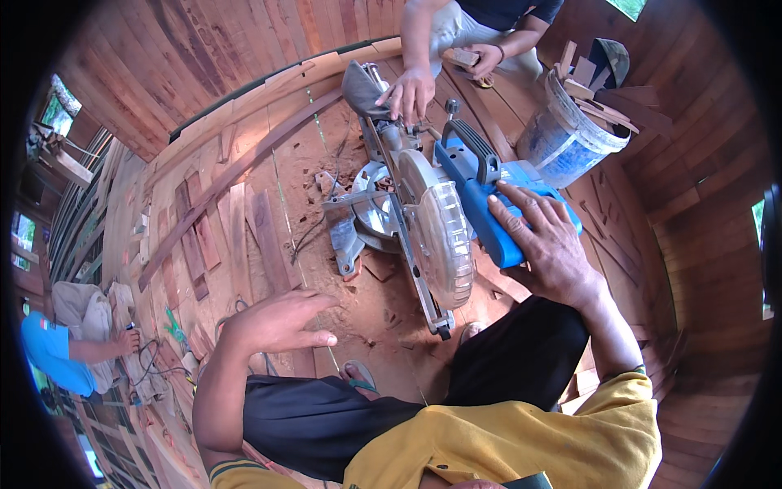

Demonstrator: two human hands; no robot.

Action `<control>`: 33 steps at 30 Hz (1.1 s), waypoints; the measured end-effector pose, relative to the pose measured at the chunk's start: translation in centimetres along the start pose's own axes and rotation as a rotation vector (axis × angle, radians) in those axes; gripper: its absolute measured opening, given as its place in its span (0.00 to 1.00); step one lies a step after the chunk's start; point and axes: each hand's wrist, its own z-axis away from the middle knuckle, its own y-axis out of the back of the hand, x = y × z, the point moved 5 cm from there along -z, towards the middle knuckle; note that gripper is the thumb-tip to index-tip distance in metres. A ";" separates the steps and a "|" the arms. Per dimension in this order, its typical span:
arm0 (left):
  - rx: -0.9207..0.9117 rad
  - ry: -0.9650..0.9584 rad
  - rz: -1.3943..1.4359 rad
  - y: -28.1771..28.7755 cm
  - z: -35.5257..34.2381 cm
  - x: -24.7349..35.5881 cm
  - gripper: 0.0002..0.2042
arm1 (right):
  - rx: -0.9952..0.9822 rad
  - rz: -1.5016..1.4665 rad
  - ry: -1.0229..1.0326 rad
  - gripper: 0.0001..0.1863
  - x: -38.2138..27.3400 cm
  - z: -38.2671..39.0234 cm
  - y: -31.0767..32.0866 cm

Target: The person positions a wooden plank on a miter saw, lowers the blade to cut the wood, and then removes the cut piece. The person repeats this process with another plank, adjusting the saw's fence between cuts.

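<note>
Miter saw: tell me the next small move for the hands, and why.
I would lift the right hand off the saw's blue housing until the co-worker's hand is clear. That seems safest: the right hand rests on the housing while the co-worker's reaches over the rear of the saw. The left hand is empty.

On the wooden floor (297, 175) before me, a blue-and-silver miter saw (432, 220) stands amid scattered sawdust (366, 314); a long dark plank (236, 191) lies slantwise at left near shorter boards (267, 236), a blue-and-white bucket (562, 138) at far right.
</note>
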 end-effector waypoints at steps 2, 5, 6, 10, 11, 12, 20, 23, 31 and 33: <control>-0.035 0.040 0.046 -0.1 -0.1 -0.1 0.38 | -0.103 -0.022 0.002 0.61 0.1 0.6 -0.8; -0.056 0.060 -0.002 -0.2 -0.5 -0.4 0.37 | -0.205 -0.045 0.040 0.62 0.2 1.4 -1.6; -0.040 0.033 0.011 -0.2 -0.6 -0.4 0.37 | -0.248 -0.064 0.031 0.62 0.3 1.6 -1.9; -0.001 -0.009 -0.004 -0.5 -1.3 0.3 0.37 | -0.397 -0.068 0.068 0.66 0.0 2.3 -3.3; -0.017 0.002 -0.007 -0.5 -1.4 0.5 0.37 | -0.434 -0.064 0.067 0.67 0.0 2.5 -3.6; -0.024 0.002 -0.012 -0.5 -1.6 0.9 0.36 | -0.472 -0.055 0.060 0.67 0.2 2.6 -3.9; -0.072 -0.015 -0.048 0.0 -1.6 2.6 0.34 | -0.658 -0.108 0.120 0.69 0.7 3.4 -5.7; -0.081 -0.013 -0.063 -0.1 -1.6 2.3 0.34 | -0.722 -0.100 0.126 0.70 0.9 3.4 -6.2; -0.121 0.028 -0.040 -0.2 -2.1 1.6 0.28 | -0.670 -0.076 0.122 0.73 1.4 3.6 -7.0; -0.069 0.042 -0.081 0.2 -2.2 1.6 0.22 | -0.664 -0.044 0.120 0.73 1.4 3.6 -7.3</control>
